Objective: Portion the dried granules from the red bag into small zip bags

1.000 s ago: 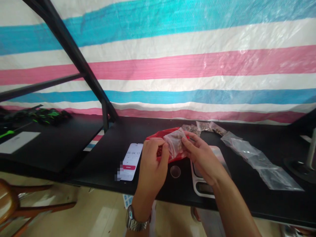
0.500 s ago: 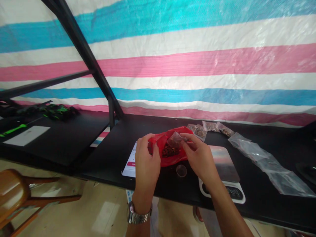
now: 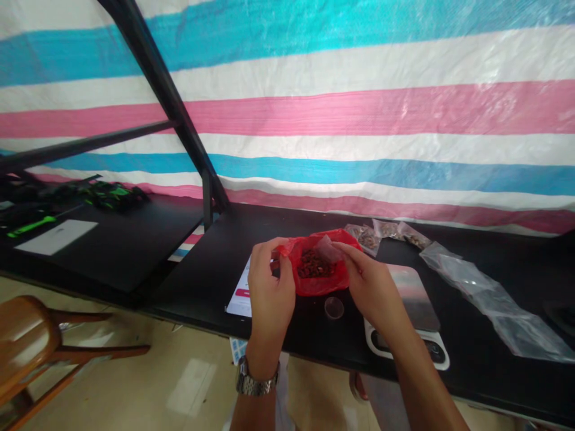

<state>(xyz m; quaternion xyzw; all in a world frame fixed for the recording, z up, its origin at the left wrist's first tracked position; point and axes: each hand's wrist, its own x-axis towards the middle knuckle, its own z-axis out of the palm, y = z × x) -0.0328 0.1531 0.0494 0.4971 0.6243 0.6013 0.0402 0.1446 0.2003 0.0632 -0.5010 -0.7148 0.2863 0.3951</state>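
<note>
A red plastic bag (image 3: 321,288) lies open on the black table, with small brown pieces (image 3: 314,264) inside that I cannot name exactly. My left hand (image 3: 272,281) pinches the left edge of its mouth. With my right hand (image 3: 371,281) I hold a small clear plastic bag (image 3: 330,249) between thumb and fingers, inside the red bag's opening. Whether that small bag has anything in it is unclear. Just in front of the red bag sits a small round clear cup or lid (image 3: 333,307). Under my right wrist stands a white kitchen scale (image 3: 411,293) with a metal plate.
Several filled clear bags (image 3: 366,239) lie behind the scale. Flat clear bags (image 3: 494,299) overlap in a row at the right. A phone or tablet (image 3: 240,299) is partly behind my left hand. At left are a black frame post (image 3: 179,114), a green-black model car (image 3: 112,194) and a wooden chair (image 3: 27,347).
The small clear bag in my right hand has shifted slightly, and more of the brown pieces now show. My left hand keeps its grip. The view has turned a little.
</note>
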